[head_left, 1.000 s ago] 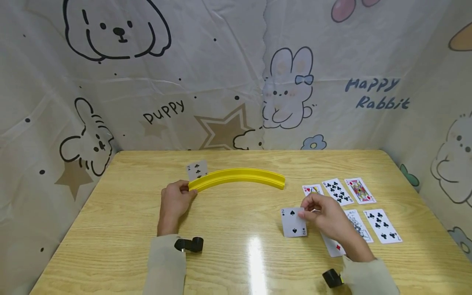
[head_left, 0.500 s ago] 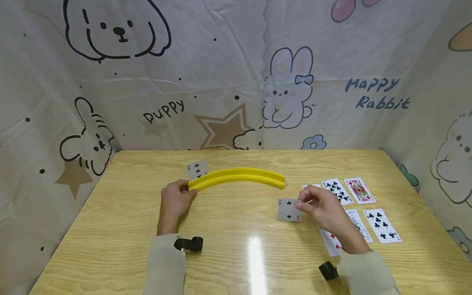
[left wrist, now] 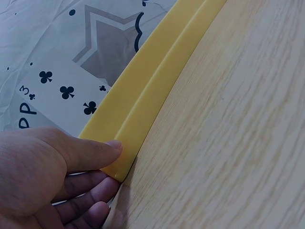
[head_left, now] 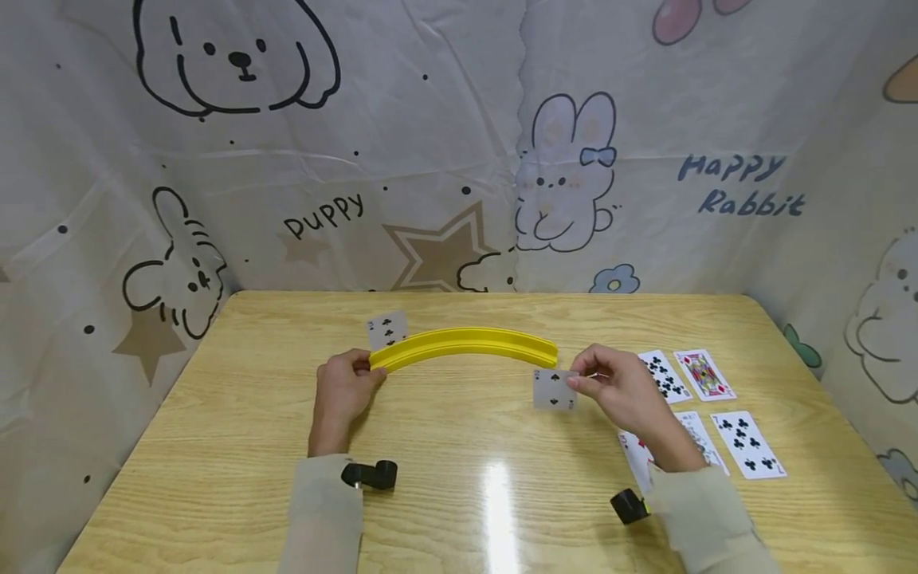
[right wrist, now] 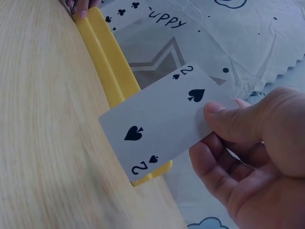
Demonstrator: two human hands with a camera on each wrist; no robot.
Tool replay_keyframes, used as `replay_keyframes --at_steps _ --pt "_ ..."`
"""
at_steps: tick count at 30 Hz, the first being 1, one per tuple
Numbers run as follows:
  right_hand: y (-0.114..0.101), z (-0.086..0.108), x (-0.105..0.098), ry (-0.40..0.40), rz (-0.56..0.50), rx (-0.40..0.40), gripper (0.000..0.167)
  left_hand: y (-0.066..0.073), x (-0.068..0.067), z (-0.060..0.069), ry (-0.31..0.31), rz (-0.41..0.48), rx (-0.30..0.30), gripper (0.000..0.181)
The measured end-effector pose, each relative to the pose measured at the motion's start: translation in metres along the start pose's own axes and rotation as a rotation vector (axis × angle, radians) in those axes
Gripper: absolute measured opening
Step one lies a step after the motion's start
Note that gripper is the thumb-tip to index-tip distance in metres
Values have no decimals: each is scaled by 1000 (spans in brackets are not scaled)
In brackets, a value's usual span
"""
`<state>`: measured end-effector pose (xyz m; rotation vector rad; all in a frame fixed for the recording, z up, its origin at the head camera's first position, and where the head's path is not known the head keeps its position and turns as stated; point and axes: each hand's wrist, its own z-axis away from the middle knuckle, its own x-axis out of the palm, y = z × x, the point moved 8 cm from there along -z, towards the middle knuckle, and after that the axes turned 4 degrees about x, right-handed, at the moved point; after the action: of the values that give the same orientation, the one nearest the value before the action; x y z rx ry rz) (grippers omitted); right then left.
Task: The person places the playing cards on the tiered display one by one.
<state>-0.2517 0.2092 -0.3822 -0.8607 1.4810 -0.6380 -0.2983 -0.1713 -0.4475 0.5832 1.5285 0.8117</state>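
My left hand [head_left: 347,391] pinches the left end of a curved yellow card holder [head_left: 466,341], its thumb on the front face in the left wrist view. A three of clubs [head_left: 387,328] stands upright at the holder's left end, its lower part hidden by the yellow wall. Between thumb and fingers, my right hand [head_left: 620,391] pinches a two of spades [right wrist: 157,119] by its right edge. That card hangs above the table, just in front of the holder's right end, and covers part of the holder in the right wrist view.
Face-up cards lie at the right of the wooden table [head_left: 445,446]: a club card [head_left: 667,378], a diamond picture card [head_left: 705,375], a seven of clubs [head_left: 748,445], and others partly under my right arm. A patterned cloth [head_left: 430,159] hangs behind the table.
My right hand has moved the two of spades away from me and slightly left, toward the holder's right end. My left hand keeps its grip on the holder. The head view has shifted slightly.
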Motion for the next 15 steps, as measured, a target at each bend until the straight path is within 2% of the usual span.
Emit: replay_keyframes --at_steps 4,15 --pt "-5 -8 2 0 -25 -16 13 0 0 0 8 4 2 38" --pt "-14 -29 13 -36 -123 6 8 1 -1 0 16 0 28 39"
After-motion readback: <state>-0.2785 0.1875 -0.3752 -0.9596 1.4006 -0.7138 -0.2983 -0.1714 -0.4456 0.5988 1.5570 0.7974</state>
